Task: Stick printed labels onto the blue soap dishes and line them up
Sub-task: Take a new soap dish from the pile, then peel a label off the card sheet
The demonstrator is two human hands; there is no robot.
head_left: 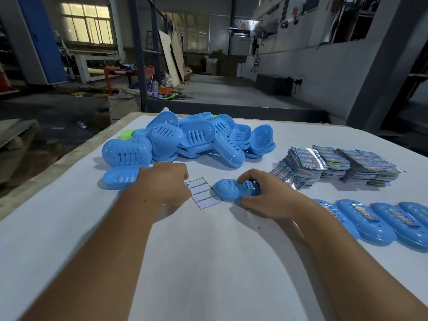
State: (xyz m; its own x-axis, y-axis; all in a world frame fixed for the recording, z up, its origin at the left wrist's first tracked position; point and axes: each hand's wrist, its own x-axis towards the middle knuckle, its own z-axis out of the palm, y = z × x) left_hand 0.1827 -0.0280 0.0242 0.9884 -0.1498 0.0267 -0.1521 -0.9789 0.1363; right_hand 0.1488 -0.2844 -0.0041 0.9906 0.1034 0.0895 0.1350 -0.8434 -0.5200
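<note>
Right hand (264, 195) gripping soap dish (234, 189), upside down, long axis left-right, left hand (165, 184) curled

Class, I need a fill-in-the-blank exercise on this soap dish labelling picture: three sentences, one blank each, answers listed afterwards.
1. The right hand grips a soap dish whose colour is ____.
2. The stacks of printed labels lie to the ____ of the pile of unlabelled dishes.
3. The white backing sheet lies on the table between the left hand and the ____ hand.

Missing words: blue; right; right
</note>
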